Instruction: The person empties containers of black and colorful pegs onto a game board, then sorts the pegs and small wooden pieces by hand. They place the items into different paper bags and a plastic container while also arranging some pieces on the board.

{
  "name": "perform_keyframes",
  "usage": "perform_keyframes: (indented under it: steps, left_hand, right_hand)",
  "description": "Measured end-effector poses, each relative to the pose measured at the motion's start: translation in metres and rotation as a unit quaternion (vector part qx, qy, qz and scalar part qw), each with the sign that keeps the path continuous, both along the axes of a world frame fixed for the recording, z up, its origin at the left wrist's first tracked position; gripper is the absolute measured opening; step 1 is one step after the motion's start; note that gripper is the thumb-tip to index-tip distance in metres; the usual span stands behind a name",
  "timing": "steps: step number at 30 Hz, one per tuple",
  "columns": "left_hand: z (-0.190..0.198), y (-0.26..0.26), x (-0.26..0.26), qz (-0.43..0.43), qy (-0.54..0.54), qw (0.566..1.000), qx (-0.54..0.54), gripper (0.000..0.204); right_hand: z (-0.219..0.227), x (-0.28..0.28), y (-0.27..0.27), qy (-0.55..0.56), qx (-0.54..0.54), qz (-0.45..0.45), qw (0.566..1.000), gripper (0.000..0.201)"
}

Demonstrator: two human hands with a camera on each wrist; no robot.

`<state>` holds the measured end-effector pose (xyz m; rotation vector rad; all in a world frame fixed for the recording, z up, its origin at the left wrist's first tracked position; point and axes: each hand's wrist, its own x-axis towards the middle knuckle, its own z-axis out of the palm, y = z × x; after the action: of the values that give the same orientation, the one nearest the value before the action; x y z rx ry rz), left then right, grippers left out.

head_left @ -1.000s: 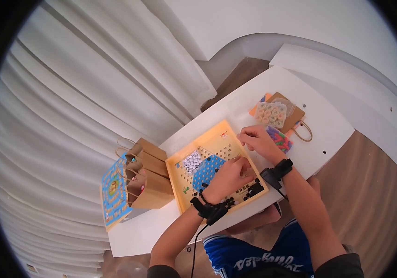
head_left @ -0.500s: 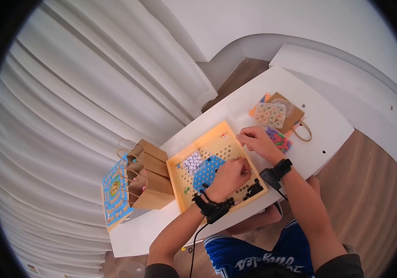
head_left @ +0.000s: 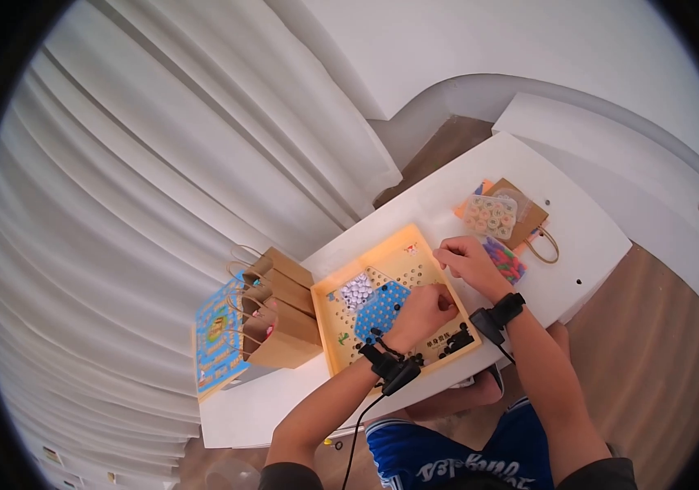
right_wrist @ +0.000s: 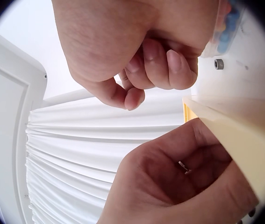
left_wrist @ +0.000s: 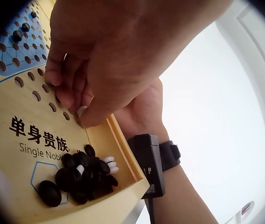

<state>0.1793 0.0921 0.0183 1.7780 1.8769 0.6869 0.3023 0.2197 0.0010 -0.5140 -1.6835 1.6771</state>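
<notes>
My left hand (head_left: pixel 423 314) is over a yellow wooden game board (head_left: pixel 322 327) with holes and a blue hexagon. In the left wrist view its thumb and fingers pinch a small white game piece (left_wrist: pixel 82 110) close over the holes. A pile of black game pieces (left_wrist: pixel 79 179), with a few white ones among them, lies in the board's corner by the printed lettering. Several black pieces (left_wrist: pixel 17 35) sit on the blue area. By the board's right rim is my right hand (head_left: pixel 468 257), its fingers (right_wrist: pixel 178 77) curled in and nothing visible in them.
White pieces in a clear bag (head_left: pixel 357 291) lie on the board. Brown paper bags (head_left: pixel 288 335) and a blue game board (head_left: pixel 217 327) stand at left. At right are a box of round pieces (head_left: pixel 490 216), a box of colourful pieces (head_left: pixel 506 263) and a flat paper bag (head_left: pixel 529 216).
The left hand's spread fingers and thumb have drawn together over the board. The right hand keeps its place by the rim. The head view has shifted slightly.
</notes>
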Motion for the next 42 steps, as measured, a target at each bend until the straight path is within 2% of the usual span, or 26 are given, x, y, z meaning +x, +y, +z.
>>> perform_keyframes:
  steps: [11, 19, 29, 30, 32, 34, 39, 42]
  left_hand:
    - [-0.004, 0.001, -0.001, -0.002, 0.01, 1.0, -0.008, 0.025]
    - [-0.01, 0.003, 0.0, 0.036, -0.006, 0.999, -0.022, 0.026]
    - [-0.008, 0.004, -0.008, 0.017, 0.004, 0.999, -0.034, 0.024]
    - [-0.005, 0.002, -0.012, 0.015, -0.022, 0.999, -0.03, 0.023]
    - [0.002, -0.003, -0.023, 0.013, -0.048, 0.998, -0.026, 0.023]
    - [0.023, -0.011, -0.042, 0.068, 0.011, 0.998, 0.001, 0.022]
    - [0.027, -0.03, -0.134, 0.144, 0.074, 0.986, 0.032, 0.022]
    - [0.024, -0.041, -0.157, 0.166, 0.091, 0.981, 0.046, 0.021]
  right_hand:
    - [-0.005, -0.002, 0.002, 0.0, 0.005, -0.002, 1.0, 0.034]
    - [-0.008, -0.006, 0.005, -0.003, 0.026, 0.001, 1.0, 0.033]
    - [-0.006, -0.004, 0.003, -0.007, 0.007, 0.007, 1.0, 0.034]
    - [-0.007, -0.004, 0.004, -0.005, 0.009, 0.006, 1.0, 0.034]
    - [-0.008, -0.005, 0.004, -0.001, 0.013, 0.007, 1.0, 0.034]
    - [-0.008, -0.004, 0.004, 0.004, 0.013, 0.005, 1.0, 0.034]
    - [-0.004, -0.006, 0.001, -0.005, -0.002, -0.004, 1.0, 0.032]
    - [-0.001, -0.005, 0.0, -0.008, -0.018, 0.001, 1.0, 0.032]
